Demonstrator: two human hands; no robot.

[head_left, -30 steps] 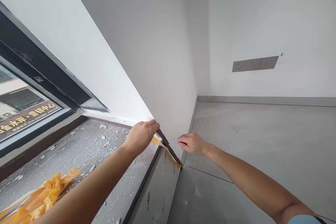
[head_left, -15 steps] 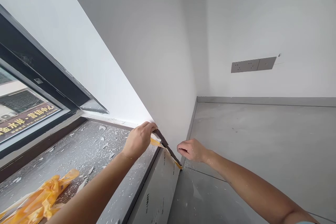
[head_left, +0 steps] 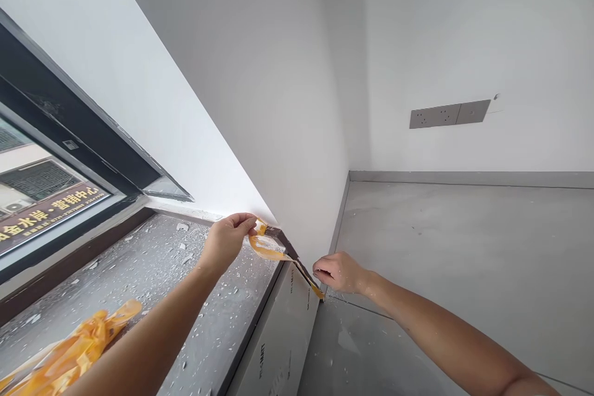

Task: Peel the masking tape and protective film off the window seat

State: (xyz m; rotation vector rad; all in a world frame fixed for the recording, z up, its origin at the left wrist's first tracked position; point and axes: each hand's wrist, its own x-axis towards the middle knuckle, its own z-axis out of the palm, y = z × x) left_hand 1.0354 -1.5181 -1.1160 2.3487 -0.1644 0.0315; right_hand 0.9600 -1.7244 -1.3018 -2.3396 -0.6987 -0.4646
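Head view: orange tape (head_left: pixel 268 253) at the foot of the white wall (head_left: pixel 288 136), just to the right of the left hand (head_left: pixel 227 238) and clamped at its upper end between the fingers (head_left: pixel 245 223), with the loop above the window sill (head_left: pixel 227 318) and the long axis slanting down rightward, along the dark strip (head_left: pixel 284 241). Nearer to the lower end, but apart from it, the right hand (head_left: pixel 341 272), with fingers curled, whether fully closed not possible to see. Farther out, below, a printed panel (head_left: pixel 273 334).
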